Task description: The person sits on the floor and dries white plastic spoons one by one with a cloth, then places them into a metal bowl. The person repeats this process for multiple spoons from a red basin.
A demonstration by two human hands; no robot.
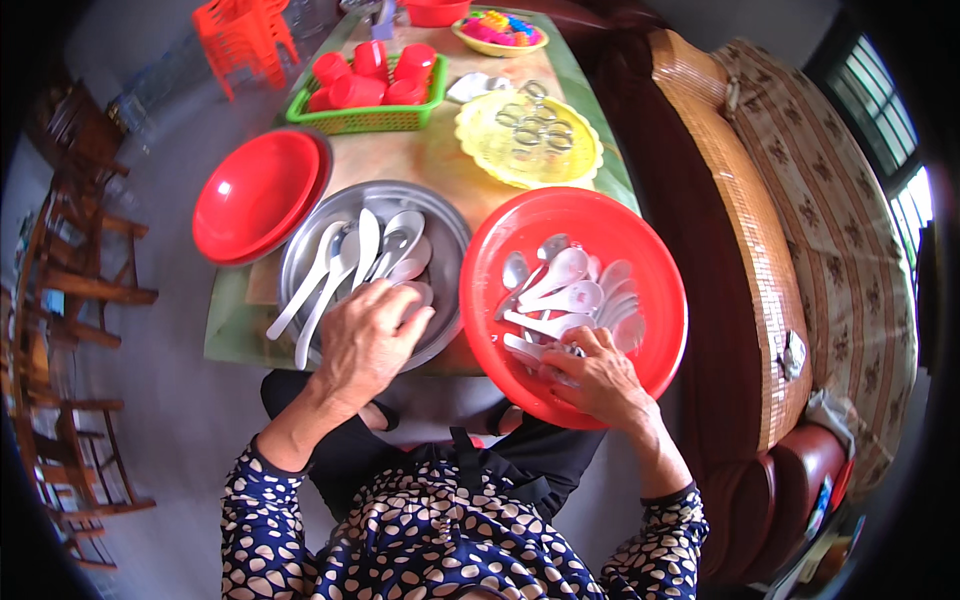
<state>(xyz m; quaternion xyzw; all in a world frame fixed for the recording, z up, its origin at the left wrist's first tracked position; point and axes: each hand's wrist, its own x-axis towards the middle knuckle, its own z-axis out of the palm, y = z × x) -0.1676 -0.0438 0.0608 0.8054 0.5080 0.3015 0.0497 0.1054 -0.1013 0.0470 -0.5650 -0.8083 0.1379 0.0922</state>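
My left hand (368, 335) is over the near side of a grey metal basin (455, 235). Its thumb stands apart from the curled fingers, whose tips are hidden against the spoons there. Inside this basin lie white long-handled spoons (330, 262) and several metal ones, bowls mostly pointing away from me. My right hand (605, 380) reaches into a red plastic basin (652, 270), its fingers closed around spoon handles at the near side. White soup spoons (565, 268) and metal spoons (515, 270) are heaped in that basin, some looking wet or under water.
Red bowls (255, 195) overlap the metal basin's left side. Farther back stand a green basket (365, 121) of red cups, a yellow scalloped tray (480, 150) with small clear glasses, and a bowl of colourful pieces (500, 32). A dark sofa (640, 150) runs along the right.
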